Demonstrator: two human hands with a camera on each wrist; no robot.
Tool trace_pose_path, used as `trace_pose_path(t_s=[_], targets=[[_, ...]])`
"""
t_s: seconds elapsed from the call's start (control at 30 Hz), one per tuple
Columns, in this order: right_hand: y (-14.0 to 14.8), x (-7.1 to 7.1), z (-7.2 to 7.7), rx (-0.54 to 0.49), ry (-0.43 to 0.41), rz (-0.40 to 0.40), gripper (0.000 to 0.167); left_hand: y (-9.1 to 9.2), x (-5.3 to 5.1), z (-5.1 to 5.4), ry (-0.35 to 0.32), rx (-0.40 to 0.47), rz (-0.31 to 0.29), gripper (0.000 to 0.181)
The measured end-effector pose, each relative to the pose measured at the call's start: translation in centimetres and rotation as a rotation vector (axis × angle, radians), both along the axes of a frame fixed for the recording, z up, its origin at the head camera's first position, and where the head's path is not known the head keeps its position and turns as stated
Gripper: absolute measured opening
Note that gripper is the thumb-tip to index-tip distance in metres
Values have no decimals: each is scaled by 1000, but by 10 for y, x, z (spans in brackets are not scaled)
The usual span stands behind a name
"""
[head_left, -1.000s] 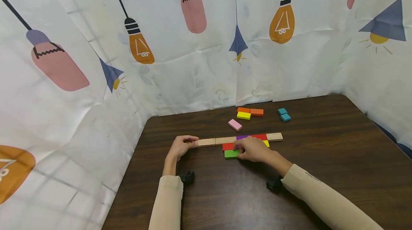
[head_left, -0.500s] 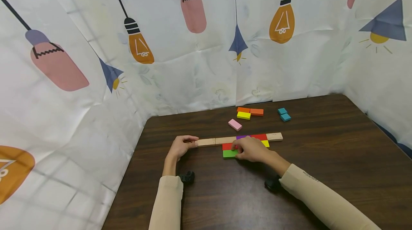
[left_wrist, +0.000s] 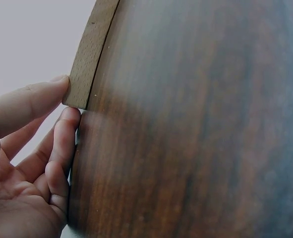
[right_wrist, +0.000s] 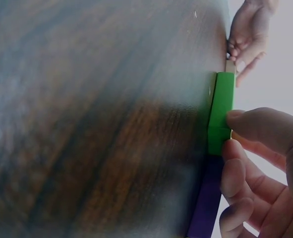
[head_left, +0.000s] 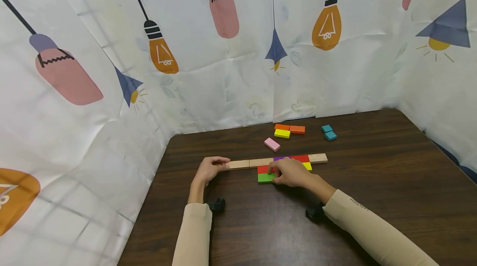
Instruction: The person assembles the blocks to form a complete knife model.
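My left hand (head_left: 208, 170) is at the left end of a row of flat blocks, its thumb and fingers on the end of a plain wooden block (head_left: 238, 164). In the left wrist view, the thumb touches a corner of this wooden block (left_wrist: 89, 59). My right hand (head_left: 292, 172) pinches a green block (head_left: 265, 178) in front of a red block (head_left: 262, 169). In the right wrist view, the thumb rests on the green block (right_wrist: 222, 101), with a dark purple block (right_wrist: 205, 198) beyond the fingers. The hand hides part of these front rows from the head camera.
Farther right in the back row lie a purple block (head_left: 279, 159), a red block (head_left: 300, 158) and a wooden block (head_left: 318, 158). Behind are a pink block (head_left: 272, 144), a yellow block (head_left: 282, 134), orange blocks (head_left: 297, 130) and blue blocks (head_left: 330, 135). A patterned cloth (head_left: 246, 84) hangs behind the table.
The right hand has moved slightly left with the green block, whose left end now lines up with the red block's. The left hand stays where it was.
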State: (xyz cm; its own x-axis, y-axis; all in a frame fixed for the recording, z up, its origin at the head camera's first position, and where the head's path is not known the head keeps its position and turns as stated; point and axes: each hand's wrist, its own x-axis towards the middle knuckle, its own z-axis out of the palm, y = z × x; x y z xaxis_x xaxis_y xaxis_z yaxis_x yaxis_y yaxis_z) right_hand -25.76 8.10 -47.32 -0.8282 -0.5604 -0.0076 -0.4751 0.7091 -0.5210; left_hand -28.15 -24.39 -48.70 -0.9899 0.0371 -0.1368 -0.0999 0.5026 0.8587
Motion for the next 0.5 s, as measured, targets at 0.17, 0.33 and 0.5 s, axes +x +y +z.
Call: trace_pose_path(t_s=[0.17,0.33,0.5], targets=[[-1,0,0,-3,-1,0,20,0,0,-1,3,-4,6,22],[-1,0,0,-9,5,8,20,0,0,-1,7,-8,8,22],[5,-4,0,-40,-4,34,18,0,0,-1,3,3,3,22]])
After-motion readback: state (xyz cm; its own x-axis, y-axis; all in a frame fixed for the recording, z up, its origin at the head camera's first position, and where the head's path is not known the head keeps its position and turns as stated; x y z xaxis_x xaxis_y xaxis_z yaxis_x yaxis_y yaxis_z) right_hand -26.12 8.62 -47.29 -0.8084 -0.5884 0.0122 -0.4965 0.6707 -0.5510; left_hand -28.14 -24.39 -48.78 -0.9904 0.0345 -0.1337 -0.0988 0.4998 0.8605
